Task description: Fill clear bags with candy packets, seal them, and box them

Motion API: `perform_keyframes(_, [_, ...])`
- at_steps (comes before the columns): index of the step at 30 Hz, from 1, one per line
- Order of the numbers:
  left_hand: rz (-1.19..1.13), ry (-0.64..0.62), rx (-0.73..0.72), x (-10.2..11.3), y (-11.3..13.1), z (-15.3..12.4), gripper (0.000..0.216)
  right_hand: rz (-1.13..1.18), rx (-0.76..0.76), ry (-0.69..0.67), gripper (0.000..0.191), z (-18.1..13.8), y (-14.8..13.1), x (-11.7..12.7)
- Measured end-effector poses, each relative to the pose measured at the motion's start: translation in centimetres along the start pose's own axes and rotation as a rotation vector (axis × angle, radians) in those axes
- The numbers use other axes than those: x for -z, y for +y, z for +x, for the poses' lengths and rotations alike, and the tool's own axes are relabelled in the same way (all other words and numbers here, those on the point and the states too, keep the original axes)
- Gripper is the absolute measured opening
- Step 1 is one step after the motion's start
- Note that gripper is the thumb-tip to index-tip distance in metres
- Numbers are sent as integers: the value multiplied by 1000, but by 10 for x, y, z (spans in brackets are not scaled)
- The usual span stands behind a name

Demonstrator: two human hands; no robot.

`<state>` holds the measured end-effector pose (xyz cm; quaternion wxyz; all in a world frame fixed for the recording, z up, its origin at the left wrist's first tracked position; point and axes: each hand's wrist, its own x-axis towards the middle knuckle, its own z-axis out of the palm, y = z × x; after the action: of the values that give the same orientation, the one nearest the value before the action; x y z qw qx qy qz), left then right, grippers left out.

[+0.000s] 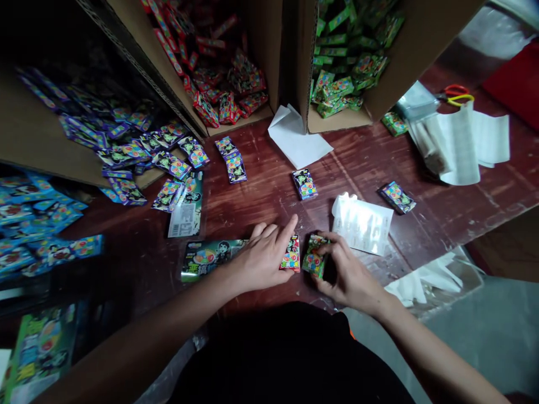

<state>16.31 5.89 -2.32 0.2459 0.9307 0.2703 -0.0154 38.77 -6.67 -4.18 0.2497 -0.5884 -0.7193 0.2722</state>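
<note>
Nearby lies a glossy sheet (364, 225); right fingers (339, 242) grasp a green box (312, 259); left fingers (287, 231), grip unclear, overlap a red box (293, 259).

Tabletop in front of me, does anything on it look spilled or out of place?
Yes: some purple packets lie past the front edge of the left carton, looking spilled, since many more lie inside. One green packet also lies outside the right carton, apart from the green pile inside.
</note>
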Motion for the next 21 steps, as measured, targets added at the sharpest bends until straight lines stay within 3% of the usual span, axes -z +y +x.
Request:
perform_keyframes(3, [5, -22, -16, -1, 4, -1, 108, -186, 24, -42, 46, -14, 6, -9])
perform_keyframes(6, [14, -11, -51, 3, 5, -5, 112, -287, 51, -46, 79, -14, 8, -9])
perform_keyframes(8, [45, 10, -74, 11, -2, -14, 121, -287, 91, -64, 96, -7, 9, -8])
perform_keyframes(11, [136, -3, -60, 30, -26, -41, 132, -228, 164, -105, 107, 8, 9, -12])
perform_keyframes(13, [188, -52, -15, 39, -44, -64, 124, -174, 209, -128, 104, 17, 9, -18])
perform_keyframes(16, [186, -102, 52, 39, -59, -93, 91, -98, 256, -115, 88, 25, 10, -29])
perform_keyframes(18, [154, -81, 103, 31, -60, -106, 77, -77, 240, -43, 81, 26, 9, -36])
perform_keyframes(21, [113, 0, 182, 15, -53, -115, 77, -88, 137, 143, 81, 27, 6, -43])
